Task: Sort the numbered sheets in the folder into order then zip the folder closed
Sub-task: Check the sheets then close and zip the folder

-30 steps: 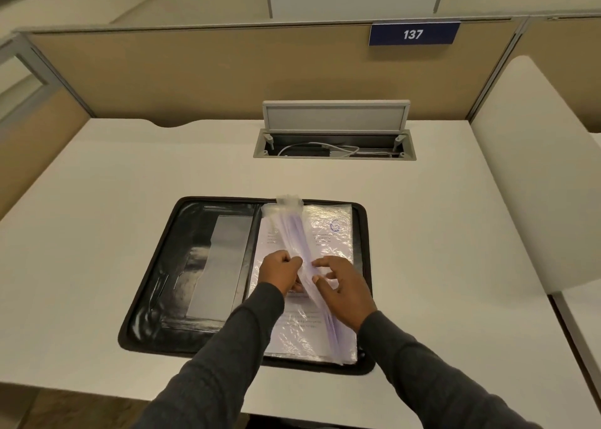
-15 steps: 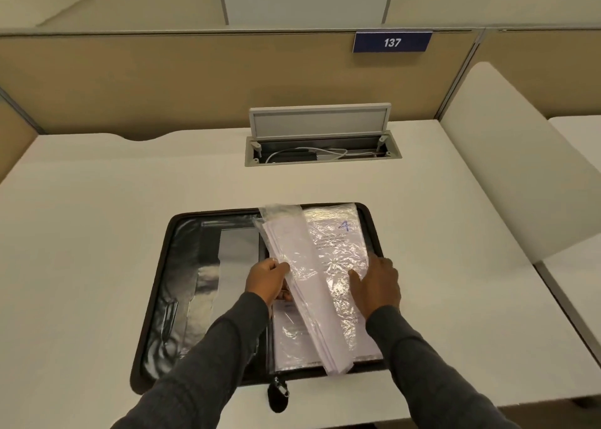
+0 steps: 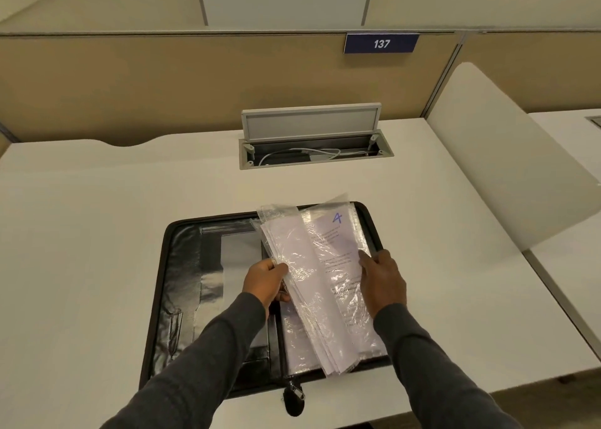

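A black zip folder (image 3: 182, 285) lies open on the white desk, its zip pull (image 3: 294, 396) hanging over the front edge. My left hand (image 3: 265, 280) grips a lifted bundle of plastic-sleeved sheets (image 3: 304, 285), tilted up on edge over the folder's right half. Beneath it lies a sleeved sheet marked 4 (image 3: 338, 243) in blue. My right hand (image 3: 382, 279) rests on the right edge of that sheet, fingers curled over its side. The numbers on the lifted sheets are hidden.
An open cable hatch (image 3: 312, 150) with a raised lid sits behind the folder. A beige partition with a blue sign 137 (image 3: 380, 43) closes the back. A white divider panel (image 3: 507, 175) stands on the right. The desk's front edge runs just below the folder.
The bundle has swung left and opened wider, uncovering the sheet marked 4. My right hand slid from the bundle's middle out to the right edge of that sheet.
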`<state>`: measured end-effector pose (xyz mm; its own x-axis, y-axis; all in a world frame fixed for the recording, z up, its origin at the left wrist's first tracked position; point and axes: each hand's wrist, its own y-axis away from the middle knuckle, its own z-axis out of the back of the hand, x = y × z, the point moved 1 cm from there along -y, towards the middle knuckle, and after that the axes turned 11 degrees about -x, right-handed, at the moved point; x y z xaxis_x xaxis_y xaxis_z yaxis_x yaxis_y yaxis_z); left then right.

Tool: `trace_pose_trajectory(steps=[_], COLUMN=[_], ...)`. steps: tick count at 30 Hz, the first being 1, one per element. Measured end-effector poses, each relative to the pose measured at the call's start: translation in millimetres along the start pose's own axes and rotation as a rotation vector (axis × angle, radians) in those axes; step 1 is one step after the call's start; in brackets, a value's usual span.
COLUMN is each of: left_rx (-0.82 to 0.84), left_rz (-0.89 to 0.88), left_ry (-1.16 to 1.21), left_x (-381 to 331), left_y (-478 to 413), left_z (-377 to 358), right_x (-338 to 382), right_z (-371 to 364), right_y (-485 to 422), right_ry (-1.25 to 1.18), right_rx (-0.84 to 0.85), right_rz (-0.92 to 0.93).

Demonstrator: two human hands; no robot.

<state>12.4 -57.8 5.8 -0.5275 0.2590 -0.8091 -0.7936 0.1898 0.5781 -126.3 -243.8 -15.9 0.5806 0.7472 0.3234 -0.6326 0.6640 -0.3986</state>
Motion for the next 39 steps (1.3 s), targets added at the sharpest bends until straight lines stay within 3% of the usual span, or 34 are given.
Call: trace_pose_trajectory(steps=[4, 11, 13, 16, 18, 21, 24, 28, 33, 39], left_rx=[0.003, 0.008, 0.045, 0.266, 0.341, 0.211, 0.046, 0.111, 0.121, 0.095], left_rz=[0.012, 0.008, 0.002, -0.036, -0.115, -0.378, -0.644, -0.636, -0.661, -0.698], left_ry=[0.012, -0.001, 0.015, 0.027, -0.086, -0.398, -0.925, -1.249, -1.38, -1.365], left_x=[-1, -4, -7, -12, -11, 3, 24, 51, 60, 61], left_y=[1, 2, 7, 15, 20, 21, 10, 2, -1, -2], left_z=[-5, -14, -18, -26, -32, -35, -31, -27, -33, -31], right_x=[5, 7, 5, -2, -9, -18, -32, -43, -42, -34], right_z=[-1, -8, -7, 1, 9, 17, 8, -7, -6, -21], right_y=[4, 5, 3, -6, -14, -23, -24, -8, 2, -1], right_ry=[0.006, -0.064, -0.108, -0.257, -0.418, -0.548, -0.468, -0.214, -0.073, 0.165], right_rx=[-0.056, -0.063, -0.015, 0.124, 0.158, 0.225, 0.314, 0.46, 0.459, 0.468], right_rz=[0.233, 0.337, 0.198, -0.204, -0.428, -0.538, -0.437, -0.194, -0.073, 0.237])
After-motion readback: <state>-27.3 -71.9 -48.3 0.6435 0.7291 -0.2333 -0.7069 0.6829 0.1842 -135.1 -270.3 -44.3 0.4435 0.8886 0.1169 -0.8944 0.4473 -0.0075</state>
